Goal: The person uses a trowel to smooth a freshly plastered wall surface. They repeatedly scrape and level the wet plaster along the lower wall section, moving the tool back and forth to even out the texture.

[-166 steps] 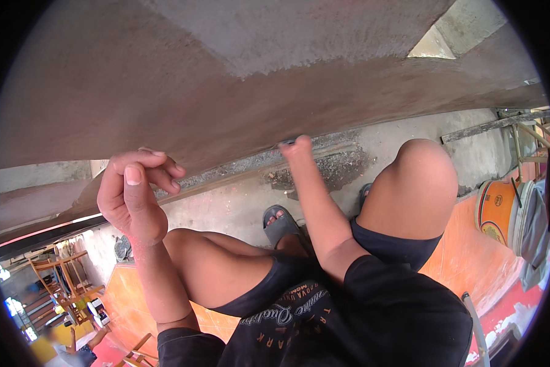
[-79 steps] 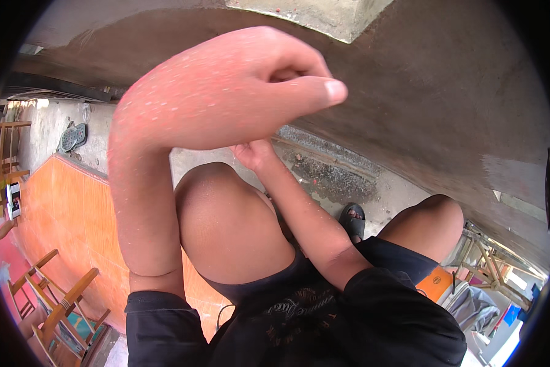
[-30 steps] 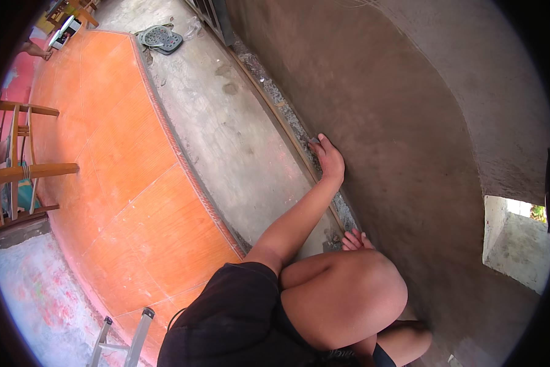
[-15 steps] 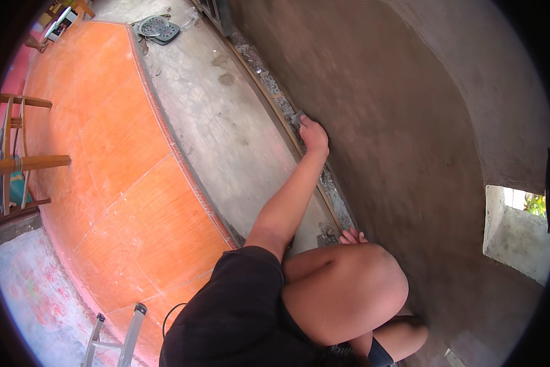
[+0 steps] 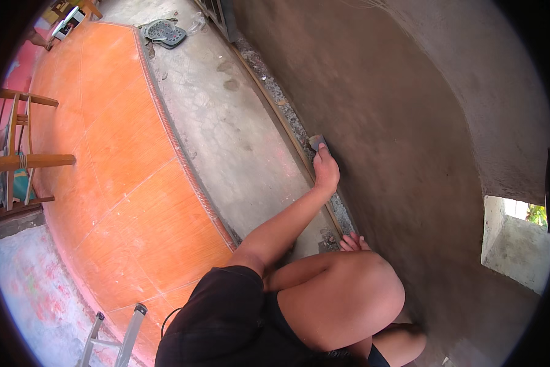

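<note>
My left hand [image 5: 327, 169] reaches out along the foot of the brown plastered wall [image 5: 372, 122]. It is closed on a small grey block [image 5: 317, 142], whose exact kind I cannot make out. The block is held at the gravelly strip [image 5: 292, 116] between the wall and a thin wooden batten [image 5: 269, 95]. Beyond my raised knee, the fingers of my right hand [image 5: 352, 242] show at the near end of this strip. They are stretched out, and I see nothing in them; my knee hides the rest of that hand.
A grey concrete strip [image 5: 220, 122] runs beside orange tiles [image 5: 116, 153]. Slippers [image 5: 165, 33] lie at its far end, near a metal gate [image 5: 214, 15]. Wooden furniture [image 5: 30, 160] stands at left, a metal ladder [image 5: 128, 336] at lower left. A small opening [image 5: 516, 238] pierces the right wall.
My left hand has drawn nearer along the wall's foot with the grey block, and more of the block now shows. The right hand stays by the knee. The view has shifted slightly.
</note>
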`<state>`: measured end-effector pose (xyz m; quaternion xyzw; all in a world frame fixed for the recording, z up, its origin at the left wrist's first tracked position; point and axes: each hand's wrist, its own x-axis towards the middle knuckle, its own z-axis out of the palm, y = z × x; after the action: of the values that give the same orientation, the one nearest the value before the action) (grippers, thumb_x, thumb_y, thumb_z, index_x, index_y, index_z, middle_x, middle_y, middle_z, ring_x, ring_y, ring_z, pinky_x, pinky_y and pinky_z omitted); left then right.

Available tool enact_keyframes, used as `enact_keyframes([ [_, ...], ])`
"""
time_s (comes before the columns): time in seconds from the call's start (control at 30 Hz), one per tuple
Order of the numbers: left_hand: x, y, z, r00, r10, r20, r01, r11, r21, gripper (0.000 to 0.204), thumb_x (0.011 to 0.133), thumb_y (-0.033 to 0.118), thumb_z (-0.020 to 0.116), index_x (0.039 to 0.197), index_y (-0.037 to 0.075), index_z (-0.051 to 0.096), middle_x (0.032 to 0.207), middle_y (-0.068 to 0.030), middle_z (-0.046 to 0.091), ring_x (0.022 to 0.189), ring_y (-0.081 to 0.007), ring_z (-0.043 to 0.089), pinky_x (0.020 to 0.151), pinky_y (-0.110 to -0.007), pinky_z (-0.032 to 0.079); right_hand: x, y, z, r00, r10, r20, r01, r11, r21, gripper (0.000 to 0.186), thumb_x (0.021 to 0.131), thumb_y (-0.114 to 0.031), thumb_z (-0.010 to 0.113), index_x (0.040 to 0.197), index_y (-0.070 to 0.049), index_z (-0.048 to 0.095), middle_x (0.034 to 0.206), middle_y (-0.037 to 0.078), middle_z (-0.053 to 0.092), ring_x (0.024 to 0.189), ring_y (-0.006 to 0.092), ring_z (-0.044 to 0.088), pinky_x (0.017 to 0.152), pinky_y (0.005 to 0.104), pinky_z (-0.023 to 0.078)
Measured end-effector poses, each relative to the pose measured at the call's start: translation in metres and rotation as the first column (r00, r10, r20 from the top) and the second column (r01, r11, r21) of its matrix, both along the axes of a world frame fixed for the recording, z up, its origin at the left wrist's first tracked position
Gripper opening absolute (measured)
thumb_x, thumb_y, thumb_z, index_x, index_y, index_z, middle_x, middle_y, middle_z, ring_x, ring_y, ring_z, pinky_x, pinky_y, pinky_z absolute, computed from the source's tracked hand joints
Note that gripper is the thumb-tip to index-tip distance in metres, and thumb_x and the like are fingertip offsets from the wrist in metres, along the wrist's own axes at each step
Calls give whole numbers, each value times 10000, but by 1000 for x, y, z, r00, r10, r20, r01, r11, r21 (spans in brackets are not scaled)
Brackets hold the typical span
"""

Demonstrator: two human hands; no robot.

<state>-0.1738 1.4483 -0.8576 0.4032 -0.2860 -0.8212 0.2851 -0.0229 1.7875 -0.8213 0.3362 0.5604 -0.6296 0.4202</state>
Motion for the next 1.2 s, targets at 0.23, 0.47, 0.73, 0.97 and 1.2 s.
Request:
enact_keyframes([
  [0.23, 12, 32, -31, 993, -101, 68, 104, 993, -46, 610, 1101, 368, 281, 1442, -118, 420, 1474, -167, 512, 1353, -280, 478, 1135, -342, 330, -3, -43, 162, 925, 231, -300, -216, 973, 83, 659, 1038, -400, 546, 1486, 64, 411, 1477, 244, 501, 1393, 304, 474, 1169, 454, 357],
  [0.47, 1, 17, -34, 1000, -18, -5, 17, 997, -81, 580, 1109, 359, 299, 1346, -137, 482, 1388, -214, 567, 1229, -298, 542, 1087, -362, 368, -43, -55, 284, 380, 422, -823, -529, 829, 181, 747, 1012, -488, 538, 1449, 109, 433, 1393, 358, 524, 1334, 471, 508, 1095, 536, 432],
  [0.73, 15, 48, -4, 996, -51, 67, 58, 992, -115, 571, 1104, 344, 288, 1386, -120, 464, 1427, -203, 540, 1293, -302, 513, 1113, -353, 352, -63, -41, 289, 238, 481, -844, -784, 608, 126, 745, 1015, -499, 541, 1476, 72, 414, 1364, 343, 557, 1302, 488, 531, 1083, 575, 438],
  [0.97, -21, -37, -27, 996, 85, 32, -79, 987, -139, 617, 1099, 400, 302, 1326, -136, 505, 1334, -227, 605, 1204, -318, 571, 1062, -360, 399, -63, -39, 288, 224, 444, -867, -787, 607, 108, 738, 1025, -494, 527, 1478, 75, 406, 1386, 347, 535, 1305, 490, 526, 1093, 577, 429],
  [1.2, 21, 58, -66, 995, -75, 67, 86, 981, -174, 561, 1107, 337, 281, 1375, -113, 480, 1367, -185, 579, 1272, -296, 529, 1104, -351, 361, -66, -40, 285, 180, 491, -852, -798, 579, 166, 737, 1025, -489, 533, 1480, 76, 401, 1384, 344, 538, 1306, 484, 528, 1097, 575, 424],
])
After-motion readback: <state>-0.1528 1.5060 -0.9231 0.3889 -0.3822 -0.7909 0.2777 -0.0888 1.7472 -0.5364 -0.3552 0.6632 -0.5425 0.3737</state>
